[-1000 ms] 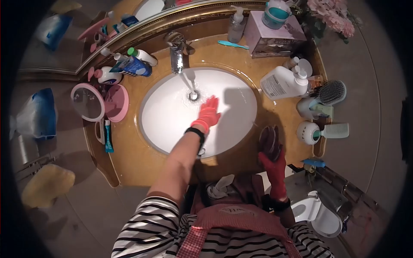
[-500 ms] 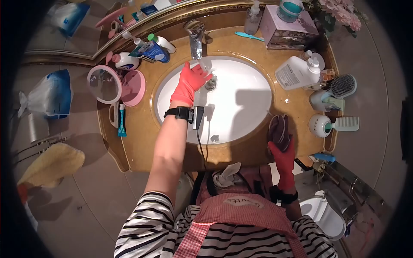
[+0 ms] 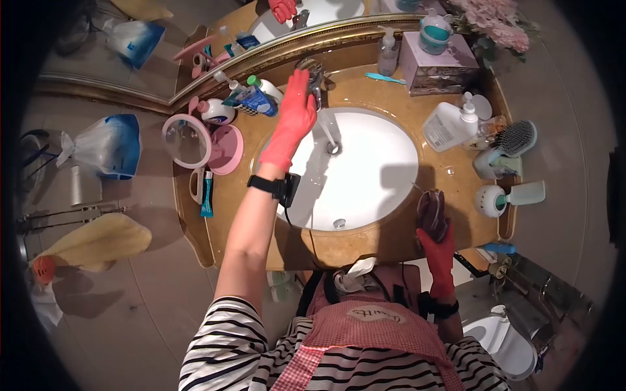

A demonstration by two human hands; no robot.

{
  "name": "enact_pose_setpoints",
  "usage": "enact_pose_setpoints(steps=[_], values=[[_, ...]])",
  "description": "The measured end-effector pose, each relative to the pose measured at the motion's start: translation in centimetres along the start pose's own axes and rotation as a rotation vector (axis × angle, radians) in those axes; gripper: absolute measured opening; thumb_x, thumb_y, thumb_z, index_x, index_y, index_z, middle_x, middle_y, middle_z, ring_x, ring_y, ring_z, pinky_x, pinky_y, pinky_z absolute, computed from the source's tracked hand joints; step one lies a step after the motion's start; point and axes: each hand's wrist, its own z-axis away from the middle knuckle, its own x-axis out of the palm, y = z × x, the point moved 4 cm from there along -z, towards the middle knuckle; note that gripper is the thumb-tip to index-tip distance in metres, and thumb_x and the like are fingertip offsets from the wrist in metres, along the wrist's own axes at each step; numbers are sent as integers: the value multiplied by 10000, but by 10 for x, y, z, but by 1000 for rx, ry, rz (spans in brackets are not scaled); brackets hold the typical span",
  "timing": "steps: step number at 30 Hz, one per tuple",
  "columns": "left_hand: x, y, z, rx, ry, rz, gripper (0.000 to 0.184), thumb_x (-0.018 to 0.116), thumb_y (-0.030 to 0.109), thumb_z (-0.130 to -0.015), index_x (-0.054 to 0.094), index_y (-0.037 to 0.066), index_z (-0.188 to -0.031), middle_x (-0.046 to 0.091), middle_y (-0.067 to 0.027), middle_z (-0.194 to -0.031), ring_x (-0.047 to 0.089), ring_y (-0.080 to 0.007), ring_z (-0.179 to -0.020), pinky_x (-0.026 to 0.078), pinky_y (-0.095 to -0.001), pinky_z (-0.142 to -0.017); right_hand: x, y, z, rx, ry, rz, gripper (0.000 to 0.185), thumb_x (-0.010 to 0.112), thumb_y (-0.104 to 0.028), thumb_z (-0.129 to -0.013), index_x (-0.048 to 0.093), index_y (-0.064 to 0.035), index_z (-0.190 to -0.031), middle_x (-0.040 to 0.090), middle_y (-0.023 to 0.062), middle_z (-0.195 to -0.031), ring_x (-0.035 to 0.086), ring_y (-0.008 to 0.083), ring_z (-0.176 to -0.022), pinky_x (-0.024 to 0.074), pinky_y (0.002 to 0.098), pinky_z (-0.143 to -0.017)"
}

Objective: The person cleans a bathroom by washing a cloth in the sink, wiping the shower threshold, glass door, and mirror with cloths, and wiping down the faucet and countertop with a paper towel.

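Observation:
My left hand (image 3: 298,112), in a red rubber glove, reaches to the metal faucet (image 3: 317,85), its fingers stretched out along the faucet's left side. Whether the fingertips press on the handle I cannot tell. A stream of water (image 3: 330,128) runs from the spout into the white oval sink (image 3: 378,189), toward the drain. My right hand (image 3: 438,251), gloved in red too, is closed on a dark brown, crumpled cloth (image 3: 432,215) over the counter at the sink's right front edge.
Left of the sink are a pink round mirror (image 3: 187,141), a toothpaste tube (image 3: 207,193) and several bottles. On the right stand a large white pump bottle (image 3: 450,126), a hairbrush (image 3: 516,138) and a comb (image 3: 527,193). A box (image 3: 440,62) sits at the back.
My left hand has moved up from over the sink bowl near the water to the faucet. My right hand keeps its hold on the cloth. The view has tilted upward.

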Motion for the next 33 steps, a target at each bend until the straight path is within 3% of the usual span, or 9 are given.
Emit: enact_pose_setpoints(steps=[6,12,14,16,19,22,31,32,33], values=[[30,32,-2,301,-146,-499,620,527,10,-746,360,26,-1343,347,-219,-1387,354,-405,-1258,326,-461,-1031,-3,10,13,-130,24,-76,651,739,-128,-732,411,-27,-1285,585,82,-1104,564,152,-974,488,290,-784],[20,44,67,276,-16,-76,569,596,103,-760,432,52,-1303,356,-235,-1375,350,-428,-1255,323,-456,-1035,27,14,29,-29,1,12,444,689,-260,-805,527,-7,-1133,629,51,-867,589,107,-720,481,253,-616],[37,28,128,37,-284,210,557,603,223,-808,433,75,-1317,382,-257,-1351,343,-424,-1267,303,-458,-1049,51,6,35,-13,-215,-328,384,622,-318,-857,555,-17,-1086,606,36,-706,556,87,-560,436,236,-478],[62,1,192,0,-1098,-663,585,570,322,-845,400,97,-1357,338,-228,-1400,299,-373,-1314,303,-446,-1053,73,-20,49,73,-245,-272,443,528,-395,-901,535,-13,-1126,597,53,-676,531,120,-460,406,242,-408],[27,28,212,-308,-819,132,638,537,406,-878,322,126,-1409,248,-160,-1467,238,-301,-1359,323,-400,-1043,105,-16,44,13,-104,126,550,507,-409,-905,432,-4,-1271,618,168,-972,637,206,-725,490,264,-542],[-25,111,227,-636,-855,1213,675,523,444,-903,250,129,-1433,342,-113,-1404,385,-234,-1257,370,-344,-987,132,-22,64,-308,-198,236,726,553,-359,-890,187,-44,-1432,277,220,-1437,315,275,-1319,372,370,-1000],[2,29,218,-567,-806,1261,613,300,518,-933,425,5,-1244,604,-228,-1063,654,-352,-800,557,-417,-708,95,25,141,-228,-208,-47,521,557,-301,-899,377,-139,-1361,503,178,-1263,497,271,-1168,402,379,-972],[37,-25,210,-184,-1059,979,514,336,513,-927,507,65,-1113,616,-154,-932,636,-310,-741,544,-402,-639,87,32,150,-180,-211,-50,527,555,-317,-900,373,-134,-1360,496,184,-1270,475,277,-1189,390,387,-984],[46,-48,209,-706,-989,1887,417,380,500,-926,511,104,-934,555,-88,-795,578,-250,-675,506,-374,-582,81,35,156,-140,-217,-52,535,553,-332,-901,370,-128,-1360,489,191,-1276,454,282,-1211,378,395,-997]])
